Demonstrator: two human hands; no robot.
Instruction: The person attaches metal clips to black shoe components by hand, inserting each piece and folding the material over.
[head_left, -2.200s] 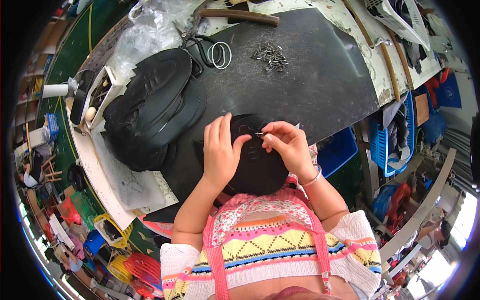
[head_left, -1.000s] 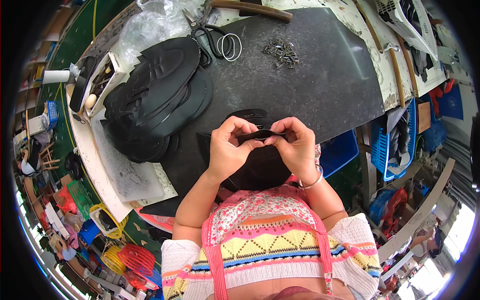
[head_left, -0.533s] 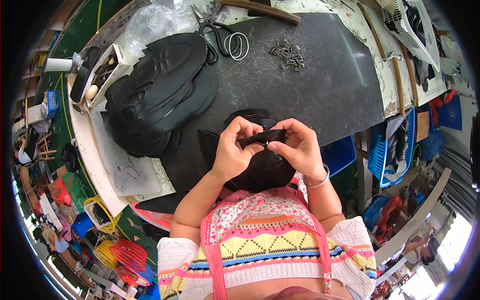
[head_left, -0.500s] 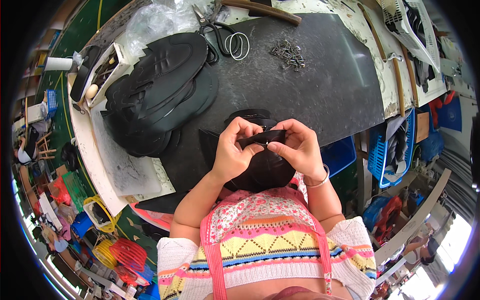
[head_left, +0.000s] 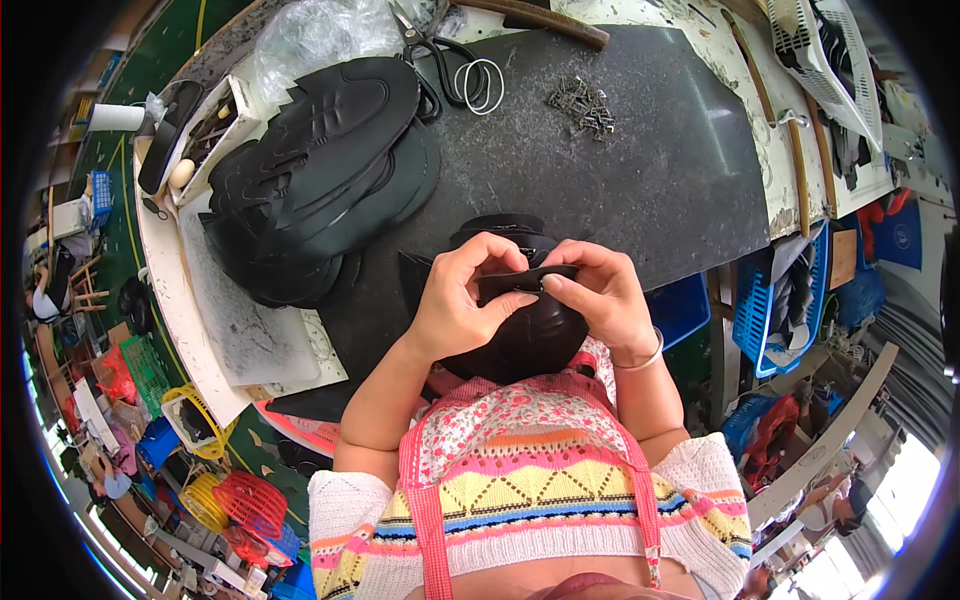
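Here, both hands meet over the near edge of the dark worktop [head_left: 640, 180], pinching one small black folded piece [head_left: 522, 283] between them. The left hand [head_left: 462, 305] grips the piece from its left end with thumb and curled fingers closed on it; the right hand [head_left: 598, 295] closes on its right end, thumb laid along the lower edge, a pale bangle [head_left: 646, 354] at the wrist. The piece is held just above a rounded black shoe upper [head_left: 530, 335], which lies on the worktop edge directly below the hands and against the person's flowered apron [head_left: 520, 420]. Left of the hands and farther back, a stack of black cut shoe parts [head_left: 320, 170] spreads across the worktop, partly overlapping a white board [head_left: 250, 330] beside the worktop's left edge. Beyond the stack, at the far side of the worktop, lie black-handled scissors [head_left: 435, 55] and white wire rings [head_left: 480, 82], touching one another. To the right of these, well apart from the hands, sits a small heap of metal clips [head_left: 583, 103]. A clear plastic bag [head_left: 320, 35] lies behind the stack. Blue crates [head_left: 770, 300] stand below the worktop's right edge.
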